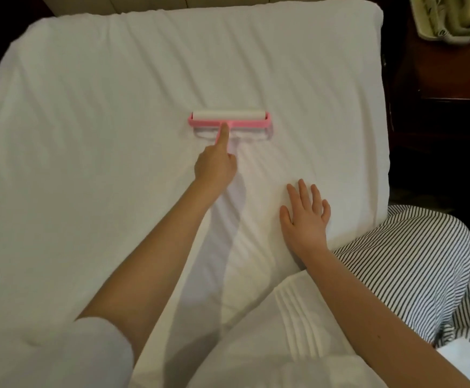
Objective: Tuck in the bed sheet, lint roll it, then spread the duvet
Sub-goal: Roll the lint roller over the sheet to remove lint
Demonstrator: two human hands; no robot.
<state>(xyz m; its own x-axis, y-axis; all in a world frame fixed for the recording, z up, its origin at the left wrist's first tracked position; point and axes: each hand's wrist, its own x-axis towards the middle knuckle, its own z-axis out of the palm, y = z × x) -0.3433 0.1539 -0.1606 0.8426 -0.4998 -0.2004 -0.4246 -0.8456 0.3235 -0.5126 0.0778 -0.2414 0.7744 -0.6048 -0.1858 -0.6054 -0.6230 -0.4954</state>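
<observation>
Pink-framed, white-rolled lint roller (229, 119) sits mid-bed on the creased white bed sheet (88, 107).
The left hand (215, 163) grips its handle, forefinger along it; the right hand (306, 219) presses flat, fingers spread; bunched white duvet (284, 331) and striped cloth (410, 261) crowd the near corner.

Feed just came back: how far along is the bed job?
Tucking looks done: the bed sheet wraps the far corners. In hand: the left hand grips the lint roller on it, the right hand rests flat. Left: the duvet, bunched at the near edge, unspread.
</observation>
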